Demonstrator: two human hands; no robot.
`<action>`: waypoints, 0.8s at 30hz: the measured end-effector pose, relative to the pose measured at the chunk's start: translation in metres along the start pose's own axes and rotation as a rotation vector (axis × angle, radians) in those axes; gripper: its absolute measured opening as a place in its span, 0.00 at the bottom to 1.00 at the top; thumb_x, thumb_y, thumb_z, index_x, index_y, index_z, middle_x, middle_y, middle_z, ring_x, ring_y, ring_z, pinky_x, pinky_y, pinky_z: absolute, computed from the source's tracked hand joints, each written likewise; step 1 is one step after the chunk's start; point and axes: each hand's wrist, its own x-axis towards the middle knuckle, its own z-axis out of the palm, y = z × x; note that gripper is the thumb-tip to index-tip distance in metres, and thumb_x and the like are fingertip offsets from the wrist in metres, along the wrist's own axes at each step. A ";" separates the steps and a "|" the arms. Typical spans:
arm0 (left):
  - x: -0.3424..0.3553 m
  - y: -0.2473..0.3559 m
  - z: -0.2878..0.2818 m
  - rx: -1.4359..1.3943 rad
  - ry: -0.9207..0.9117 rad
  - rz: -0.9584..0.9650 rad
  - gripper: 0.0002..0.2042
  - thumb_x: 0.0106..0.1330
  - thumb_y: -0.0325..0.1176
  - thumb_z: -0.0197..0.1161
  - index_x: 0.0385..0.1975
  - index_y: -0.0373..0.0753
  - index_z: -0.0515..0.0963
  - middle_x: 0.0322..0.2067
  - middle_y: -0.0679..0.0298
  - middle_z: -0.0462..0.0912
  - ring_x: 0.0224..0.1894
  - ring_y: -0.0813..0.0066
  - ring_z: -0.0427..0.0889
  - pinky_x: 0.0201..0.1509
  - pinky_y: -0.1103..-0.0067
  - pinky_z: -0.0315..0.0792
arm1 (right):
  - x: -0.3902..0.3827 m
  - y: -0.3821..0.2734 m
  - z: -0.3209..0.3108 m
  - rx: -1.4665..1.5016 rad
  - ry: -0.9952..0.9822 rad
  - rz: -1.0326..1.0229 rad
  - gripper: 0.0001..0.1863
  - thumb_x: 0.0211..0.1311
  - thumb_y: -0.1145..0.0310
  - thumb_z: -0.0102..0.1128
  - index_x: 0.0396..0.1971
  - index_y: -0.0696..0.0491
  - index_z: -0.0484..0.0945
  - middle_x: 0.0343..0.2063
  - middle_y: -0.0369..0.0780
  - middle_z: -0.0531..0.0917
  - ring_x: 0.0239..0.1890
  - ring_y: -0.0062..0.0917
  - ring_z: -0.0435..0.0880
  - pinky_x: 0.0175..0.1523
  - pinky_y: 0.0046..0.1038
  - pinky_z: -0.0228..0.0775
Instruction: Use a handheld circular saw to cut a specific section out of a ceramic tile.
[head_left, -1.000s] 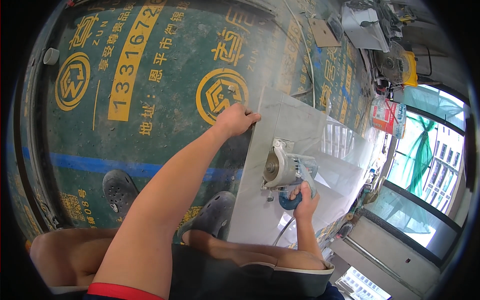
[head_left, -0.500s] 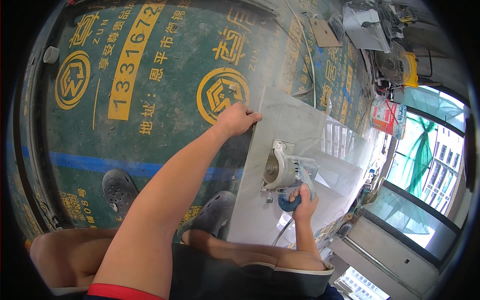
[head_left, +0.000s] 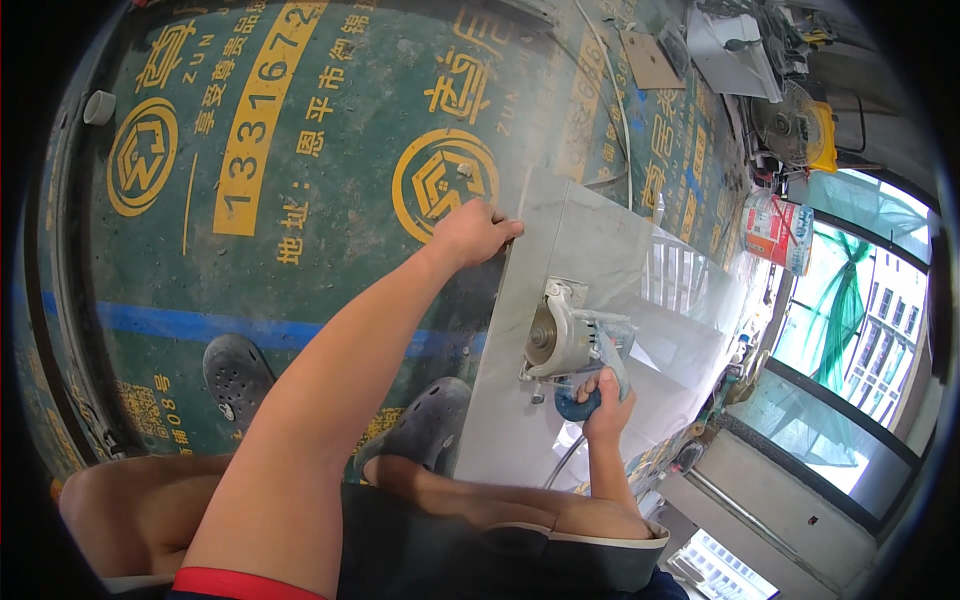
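The camera sits on the person's own head, the left of a side-by-side pair, and looks steeply down past the lap [head_left: 430, 535] and left forearm [head_left: 330, 390]. It is near the work: the left edge of the pale slab [head_left: 600, 235] runs close by mid-view, its far corner toward the top. The wide fisheye also takes in the green floor covering [head_left: 230, 290] leftward and, well beyond the slab's right edge, the window [head_left: 845, 300].

Green floor sheeting [head_left: 345, 250] carries yellow Chinese characters [head_left: 458, 95], a digit band [head_left: 268, 115] and ringed emblems [head_left: 142, 157] (repeated); print on the red-and-white bucket [head_left: 777, 233] looks too small to read.
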 end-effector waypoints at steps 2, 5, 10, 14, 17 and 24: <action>-0.001 0.000 0.000 0.001 -0.001 -0.001 0.21 0.67 0.51 0.62 0.39 0.37 0.86 0.33 0.53 0.87 0.38 0.56 0.85 0.46 0.68 0.74 | -0.001 0.001 0.000 0.005 -0.001 -0.001 0.15 0.70 0.63 0.58 0.30 0.61 0.75 0.20 0.38 0.76 0.21 0.23 0.76 0.29 0.26 0.69; 0.001 -0.004 0.001 -0.006 -0.003 0.009 0.21 0.67 0.52 0.62 0.39 0.37 0.86 0.32 0.53 0.86 0.38 0.55 0.85 0.46 0.68 0.74 | -0.003 0.002 0.001 0.019 -0.002 -0.003 0.14 0.70 0.64 0.58 0.30 0.61 0.75 0.20 0.38 0.76 0.21 0.23 0.76 0.30 0.26 0.69; 0.000 -0.002 0.001 -0.007 0.012 0.014 0.21 0.67 0.52 0.62 0.38 0.36 0.86 0.31 0.52 0.86 0.38 0.55 0.84 0.45 0.67 0.74 | -0.005 0.004 0.000 0.033 -0.006 -0.003 0.14 0.70 0.65 0.57 0.31 0.61 0.75 0.20 0.38 0.75 0.21 0.23 0.76 0.30 0.26 0.69; 0.002 -0.006 0.003 0.002 -0.001 -0.002 0.22 0.67 0.52 0.62 0.36 0.35 0.85 0.30 0.51 0.85 0.37 0.54 0.84 0.44 0.67 0.74 | -0.005 0.009 0.001 0.037 -0.003 0.016 0.13 0.70 0.65 0.57 0.31 0.61 0.75 0.20 0.38 0.75 0.21 0.23 0.76 0.30 0.26 0.69; 0.000 -0.002 0.001 -0.027 0.020 0.044 0.22 0.67 0.51 0.62 0.35 0.34 0.85 0.29 0.51 0.85 0.36 0.54 0.84 0.44 0.67 0.73 | -0.008 -0.001 -0.002 0.012 -0.005 -0.017 0.14 0.70 0.64 0.57 0.29 0.60 0.75 0.20 0.38 0.75 0.21 0.24 0.76 0.30 0.27 0.69; 0.003 -0.005 0.003 -0.019 -0.001 0.023 0.21 0.67 0.50 0.62 0.36 0.34 0.85 0.30 0.52 0.85 0.36 0.56 0.84 0.45 0.67 0.74 | -0.007 0.007 -0.002 -0.009 -0.003 -0.012 0.16 0.70 0.62 0.57 0.26 0.60 0.74 0.19 0.38 0.75 0.21 0.24 0.76 0.30 0.27 0.69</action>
